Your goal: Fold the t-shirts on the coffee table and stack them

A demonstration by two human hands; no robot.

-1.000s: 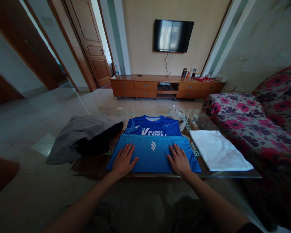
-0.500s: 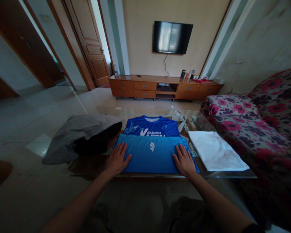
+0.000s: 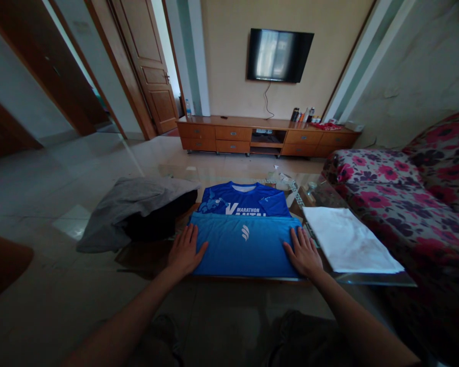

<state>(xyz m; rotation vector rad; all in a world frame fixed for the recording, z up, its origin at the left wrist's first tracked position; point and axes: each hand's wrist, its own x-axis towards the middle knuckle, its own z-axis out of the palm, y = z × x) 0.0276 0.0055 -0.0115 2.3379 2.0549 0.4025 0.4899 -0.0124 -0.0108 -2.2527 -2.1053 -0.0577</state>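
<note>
At the near edge of the glass surface (image 3: 375, 279), the left hand (image 3: 185, 253) and the right hand (image 3: 303, 253) lie palm down, fingers extended and slightly spread, on the left and right edges of a blue marathon T-shirt (image 3: 245, 255), its near part folded over below the printed chest. A crumpled gray garment (image 3: 137, 204) lies to its left, a folded white cloth (image 3: 348, 239) to its right. Farther off stand a floral sofa (image 3: 386, 196) at right and, at the far wall, a wooden TV cabinet (image 3: 233, 134) beneath a television (image 3: 280, 56).

Lettering (image 3: 248, 210) on the blue shirt (image 3: 245, 255) is partly hidden behind its folded-up lower part.
</note>
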